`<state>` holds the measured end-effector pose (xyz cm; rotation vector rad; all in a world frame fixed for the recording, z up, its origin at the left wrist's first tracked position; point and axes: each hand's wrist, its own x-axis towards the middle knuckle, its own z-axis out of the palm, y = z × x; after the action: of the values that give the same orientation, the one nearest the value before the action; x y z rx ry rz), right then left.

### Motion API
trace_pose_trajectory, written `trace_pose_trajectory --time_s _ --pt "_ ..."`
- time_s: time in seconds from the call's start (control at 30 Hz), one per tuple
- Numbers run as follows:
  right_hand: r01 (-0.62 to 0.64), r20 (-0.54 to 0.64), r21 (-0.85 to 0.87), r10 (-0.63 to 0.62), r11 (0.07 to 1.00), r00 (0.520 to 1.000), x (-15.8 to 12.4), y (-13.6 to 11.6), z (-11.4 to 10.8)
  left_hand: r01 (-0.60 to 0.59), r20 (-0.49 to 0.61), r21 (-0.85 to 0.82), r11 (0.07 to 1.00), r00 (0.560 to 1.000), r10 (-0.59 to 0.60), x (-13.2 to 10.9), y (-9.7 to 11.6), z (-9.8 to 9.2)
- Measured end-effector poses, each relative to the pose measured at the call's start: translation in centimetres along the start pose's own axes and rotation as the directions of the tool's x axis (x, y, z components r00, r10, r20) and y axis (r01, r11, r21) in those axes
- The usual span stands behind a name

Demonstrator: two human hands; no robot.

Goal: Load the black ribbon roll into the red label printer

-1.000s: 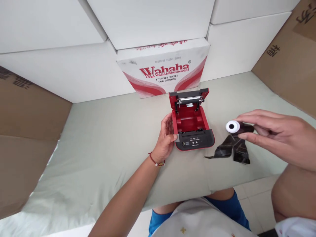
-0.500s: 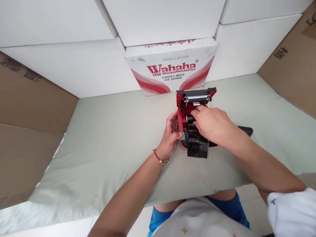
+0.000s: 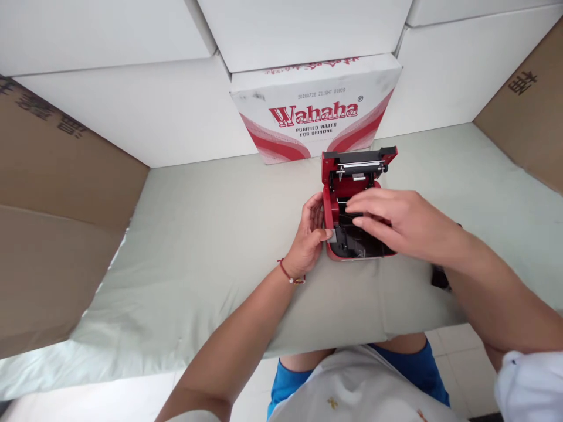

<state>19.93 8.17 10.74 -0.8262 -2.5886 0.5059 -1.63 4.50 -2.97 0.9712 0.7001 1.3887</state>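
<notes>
A red and black label printer (image 3: 360, 181) sits on the cloth with its lid raised at the back. My left hand (image 3: 311, 237) grips its left side, with the thumb pressed on a grey tab at the front left corner. Over the compartment hovers my right hand (image 3: 391, 220), its fingers stretched out and slightly apart, with nothing visible in them. It hides part of the inside, which looks dark and glossy. A dark object (image 3: 440, 278) lies by my right forearm, mostly covered by it, so its kind cannot be told.
Behind the printer stands a white and red water carton (image 3: 316, 117). White boxes (image 3: 132, 114) form a wall at the back. Brown cartons (image 3: 65, 234) flank the left and right sides. A pale green cloth (image 3: 211, 234) covers the table, whose front edge is near my body.
The dark strip that hung over the printer's front no longer shows there. My right hand's fingers have straightened out of the compartment. The view has shifted slightly.
</notes>
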Motion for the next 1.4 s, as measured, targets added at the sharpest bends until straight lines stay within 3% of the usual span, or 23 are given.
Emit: trace_pose_trajectory --time_s 0.1,0.2,0.3,0.37,0.4,0.47,0.53,0.63,0.7,0.8,0.93,1.0,1.07,1.13,1.27,1.4 --pt "0.161 -0.103 0.056 -0.155 0.985 0.983 -3.1 -1.5 0.4 0.001 -0.031 0.007 1.0 1.0 -0.001 0.0 0.1 0.1" --pt "0.243 -0.168 -0.013 -0.242 0.97 0.956 -4.8 -1.9 1.9 -0.018 -0.074 0.07 0.997 0.997 0.023 -0.5 0.1 0.4" --pt "0.27 -0.236 -0.071 -0.279 0.96 0.931 -5.5 -0.9 3.8 -0.11 -0.181 0.329 0.938 0.967 0.177 -1.8 0.4 0.9" --pt "0.288 -0.296 -0.071 -0.296 0.955 0.908 -5.6 0.1 4.9 -0.211 -0.205 0.614 0.761 0.888 0.411 -3.0 1.0 1.3" --pt "0.296 -0.322 -0.068 -0.302 0.953 0.897 -5.7 0.5 5.4 -0.282 -0.132 0.734 0.617 0.833 0.537 -3.6 1.4 1.5" --pt "0.308 -0.356 -0.07 -0.312 0.949 0.881 -5.8 1.0 6.2 -0.428 0.121 0.855 0.294 0.715 0.689 -4.4 2.2 1.8" --pt "0.309 -0.369 -0.072 -0.313 0.948 0.875 -5.9 1.2 6.6 -0.523 0.337 0.851 0.051 0.617 0.711 -4.8 2.8 2.0" --pt "0.31 -0.393 -0.061 -0.308 0.949 0.866 -5.9 1.2 7.0 -0.587 0.489 0.803 -0.104 0.547 0.68 -4.6 3.0 2.2" --pt "0.318 -0.399 -0.055 -0.313 0.946 0.862 -5.9 1.2 7.1 -0.591 0.509 0.796 -0.131 0.535 0.674 -4.5 2.8 2.2" --pt "0.33 -0.38 -0.023 -0.313 0.944 0.87 -5.8 1.2 6.5 -0.565 0.485 0.816 -0.123 0.554 0.677 -4.5 2.4 2.1" --pt "0.31 -0.307 0.05 -0.281 0.949 0.909 -5.1 1.1 2.8 -0.541 0.456 0.836 -0.091 0.594 0.663 -4.8 2.3 2.1" --pt "0.168 -0.35 0.003 -0.156 0.986 0.924 -4.0 1.3 0.3 -0.541 0.452 0.837 -0.083 0.596 0.664 -4.9 2.4 2.3" --pt "-0.021 -0.428 -0.071 -0.012 0.997 0.904 -2.3 1.8 -1.9 -0.556 0.457 0.827 -0.079 0.585 0.67 -4.8 2.5 2.5" --pt "-0.108 -0.472 -0.119 0.04 0.987 0.881 -0.4 2.5 -3.1 -0.573 0.467 0.816 -0.078 0.575 0.672 -4.7 2.6 2.7" --pt "-0.021 -0.395 -0.107 -0.024 0.994 0.918 1.8 3.4 -2.7 -0.57 0.471 0.817 -0.087 0.572 0.671 -4.6 2.6 3.0" --pt "0.001 -0.347 -0.106 -0.038 0.994 0.937 0.2 2.2 -1.0 -0.571 0.46 0.818 -0.071 0.573 0.679 -4.8 2.5 3.2"
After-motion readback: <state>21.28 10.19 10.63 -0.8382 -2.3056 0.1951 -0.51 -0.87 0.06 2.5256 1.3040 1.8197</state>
